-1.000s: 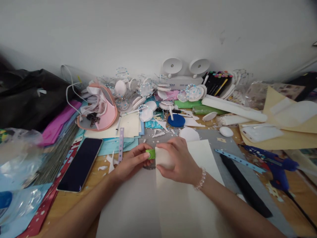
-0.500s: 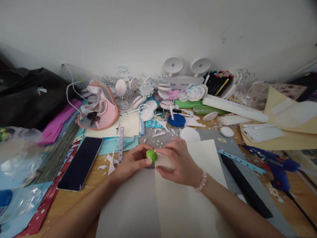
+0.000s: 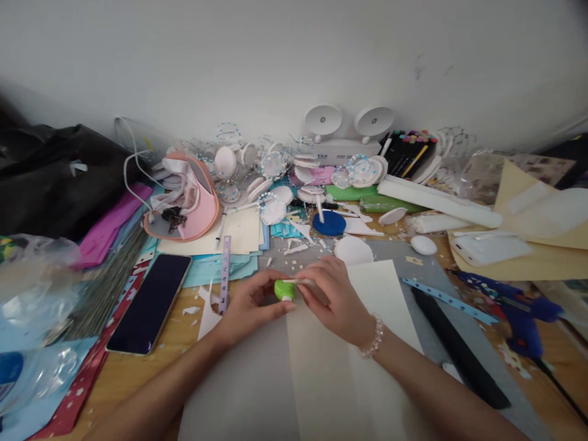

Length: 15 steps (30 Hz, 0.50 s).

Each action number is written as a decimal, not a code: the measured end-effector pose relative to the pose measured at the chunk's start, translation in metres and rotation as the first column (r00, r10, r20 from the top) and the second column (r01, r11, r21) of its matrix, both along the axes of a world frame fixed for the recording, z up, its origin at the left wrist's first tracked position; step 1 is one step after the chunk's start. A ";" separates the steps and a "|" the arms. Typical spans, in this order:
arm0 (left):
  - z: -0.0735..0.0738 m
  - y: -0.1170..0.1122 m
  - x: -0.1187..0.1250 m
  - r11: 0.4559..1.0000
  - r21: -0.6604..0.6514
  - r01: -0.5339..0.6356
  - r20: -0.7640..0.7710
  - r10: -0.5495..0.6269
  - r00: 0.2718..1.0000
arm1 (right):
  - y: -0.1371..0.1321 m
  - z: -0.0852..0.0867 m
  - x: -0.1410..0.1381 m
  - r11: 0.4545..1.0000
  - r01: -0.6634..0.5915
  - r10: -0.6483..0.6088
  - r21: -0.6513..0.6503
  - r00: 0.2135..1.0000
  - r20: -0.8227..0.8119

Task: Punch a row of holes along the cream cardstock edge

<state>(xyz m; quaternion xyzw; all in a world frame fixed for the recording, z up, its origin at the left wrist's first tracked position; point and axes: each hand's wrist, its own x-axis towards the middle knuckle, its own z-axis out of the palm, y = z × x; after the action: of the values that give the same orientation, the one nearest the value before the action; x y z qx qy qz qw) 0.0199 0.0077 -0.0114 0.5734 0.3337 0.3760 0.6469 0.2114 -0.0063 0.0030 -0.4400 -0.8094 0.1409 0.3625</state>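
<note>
My left hand (image 3: 250,303) pinches a small green punch (image 3: 283,289) between thumb and fingers, at the top left corner of a cream foam sheet (image 3: 340,361). My right hand (image 3: 331,297), with a bead bracelet at the wrist, grips that corner of the sheet and holds its edge into the punch. The sheet lies on a grey mat (image 3: 239,392) in front of me.
A black phone (image 3: 149,303) lies to the left, a pink visor (image 3: 188,205) behind it. A blue glue gun (image 3: 509,303), a black strip (image 3: 459,355) and a blue dotted strip (image 3: 448,300) lie to the right. White discs, markers and scraps crowd the back.
The right hand has lifted the sheet's corner from lying flat under the palm and now feeds its edge into the punch. The left hand has turned the green punch slightly.
</note>
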 end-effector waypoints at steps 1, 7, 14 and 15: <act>0.000 0.000 0.001 1.000 -0.012 0.001 -0.008 -0.002 1.000 | 0.000 -0.001 -0.001 1.000 0.011 -0.011 -0.001 1.000 -0.010; 0.001 0.001 0.006 0.995 -0.045 -0.090 -0.065 0.087 0.994 | 0.001 -0.004 -0.005 0.991 0.071 -0.088 -0.115 0.984 -0.154; 0.004 -0.001 0.011 0.992 -0.033 -0.124 -0.134 0.119 0.984 | 0.003 -0.008 -0.008 0.985 0.070 -0.107 -0.157 0.963 -0.248; 0.005 -0.001 0.012 0.991 -0.034 -0.130 -0.141 0.124 0.982 | 0.004 -0.008 -0.008 0.984 0.068 -0.109 -0.165 0.961 -0.255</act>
<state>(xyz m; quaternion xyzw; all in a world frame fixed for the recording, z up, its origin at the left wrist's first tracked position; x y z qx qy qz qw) 0.0314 0.0066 -0.0068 0.5616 0.4218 0.3683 0.6091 0.2035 -0.0027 -0.0055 -0.4800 -0.7203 0.2438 0.4375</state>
